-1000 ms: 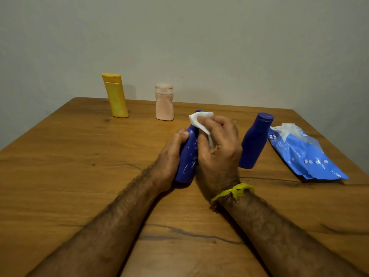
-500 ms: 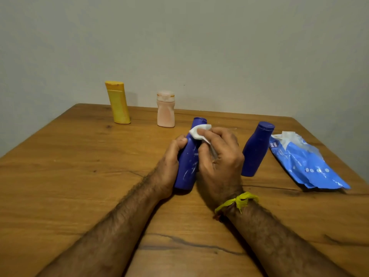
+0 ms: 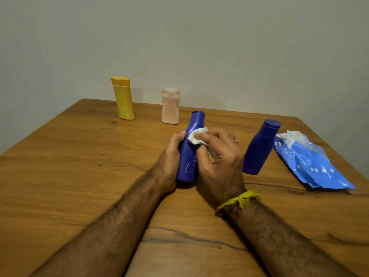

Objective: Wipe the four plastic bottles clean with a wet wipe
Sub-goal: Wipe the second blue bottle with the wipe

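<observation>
The wooden table [image 3: 60, 176] carries all items and meets a plain wall at its far edge. At the right edge lies the blue wipe packet [image 3: 311, 162], flat, with white material showing at its opened far end. The left hand [image 3: 171, 158] grips the near blue bottle [image 3: 189, 154] from its left side, fingers curled round the body; the bottle stands near the table centre on its base, tilted slightly. The right hand [image 3: 217, 156] pinches the white wet wipe [image 3: 196, 135] against the bottle's neck (a yellow thread is tied at this wrist). The second blue bottle [image 3: 259, 148] stands just beside the packet. The yellow bottle [image 3: 123, 98] and the peach bottle [image 3: 170, 106] stand upright near the far edge, apart from each other.
</observation>
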